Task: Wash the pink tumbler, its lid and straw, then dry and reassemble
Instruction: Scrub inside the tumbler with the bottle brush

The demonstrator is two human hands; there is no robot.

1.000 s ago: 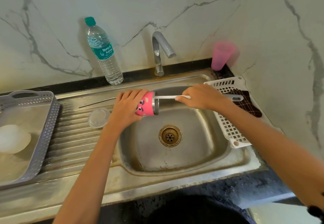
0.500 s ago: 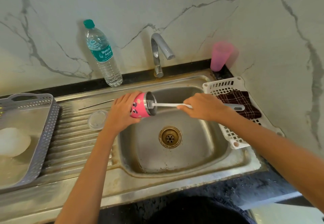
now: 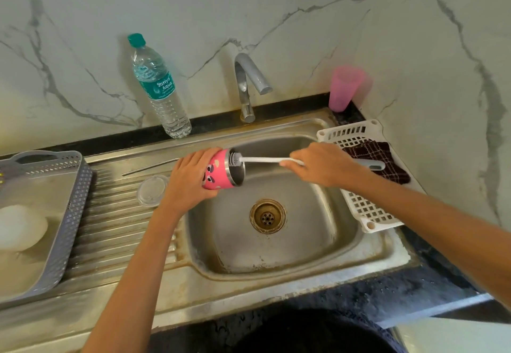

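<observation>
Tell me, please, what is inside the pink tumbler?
The bristle head of the bottle brush sits just inside the steel mouth of the pink tumbler; the right hand holds its stem. The bottom is hidden by the tumbler wall, so nothing deeper can be seen.

Left hand (image 3: pixel 190 177) grips tumbler (image 3: pixel 214 170); right hand (image 3: pixel 323 163) holds brush (image 3: pixel 262 159), fingers (image 3: pixel 294 157) seemingly curled.

A water bottle (image 3: pixel 159 87) and pink cup (image 3: pixel 344 88) flank the tap (image 3: pixel 243 84) (checked cloth (image 3: pixel 378 159) in white basket (image 3: pixel 359 209)).
</observation>
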